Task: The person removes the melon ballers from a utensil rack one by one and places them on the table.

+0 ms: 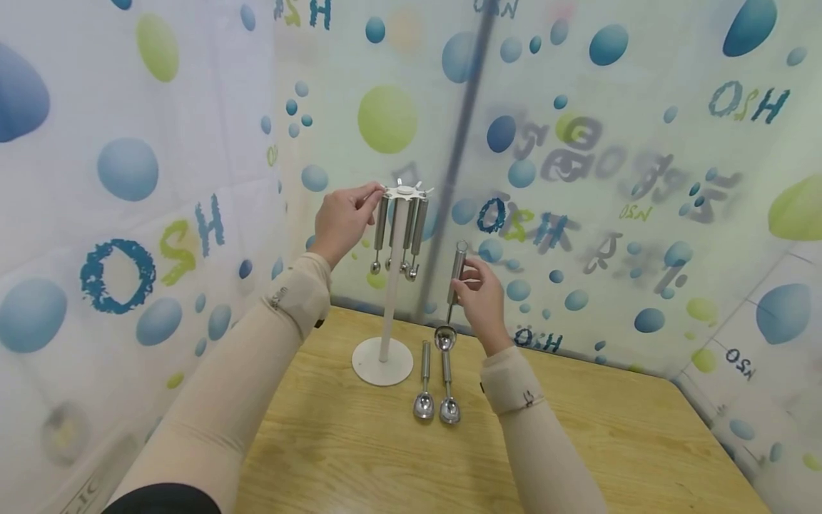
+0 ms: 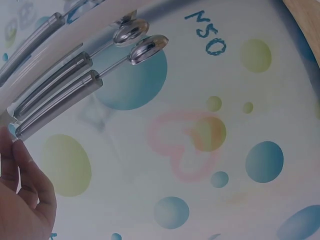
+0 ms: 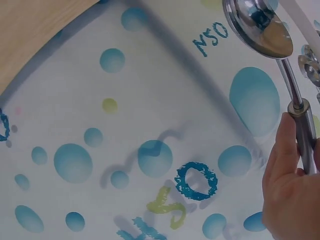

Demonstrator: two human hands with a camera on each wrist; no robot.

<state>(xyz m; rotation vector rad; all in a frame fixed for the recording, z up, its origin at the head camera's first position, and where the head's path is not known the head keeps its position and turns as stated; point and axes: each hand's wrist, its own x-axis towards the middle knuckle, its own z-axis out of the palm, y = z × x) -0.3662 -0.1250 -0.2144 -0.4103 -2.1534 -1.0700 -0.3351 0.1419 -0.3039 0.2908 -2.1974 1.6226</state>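
A white stand with a round base (image 1: 366,362) and a hooked top ring holds several hanging steel utensils (image 1: 417,227). At the ring's left edge, the left hand (image 1: 342,223) pinches with thumb and fingertips; in the left wrist view this hand (image 2: 25,190) is at the handle end of a hanging utensil (image 2: 60,106). To the right of the stand, the right hand (image 1: 481,300) grips the handle of a steel scoop (image 1: 445,338), bowl down. The right wrist view shows the hand (image 3: 292,195) around that handle, below the scoop's bowl (image 3: 260,27).
Two more steel scoops (image 1: 424,405) (image 1: 450,410) lie side by side on the wooden table (image 1: 359,457), right of the stand's base. Patterned curtains (image 1: 578,214) hang behind the table and at the left.
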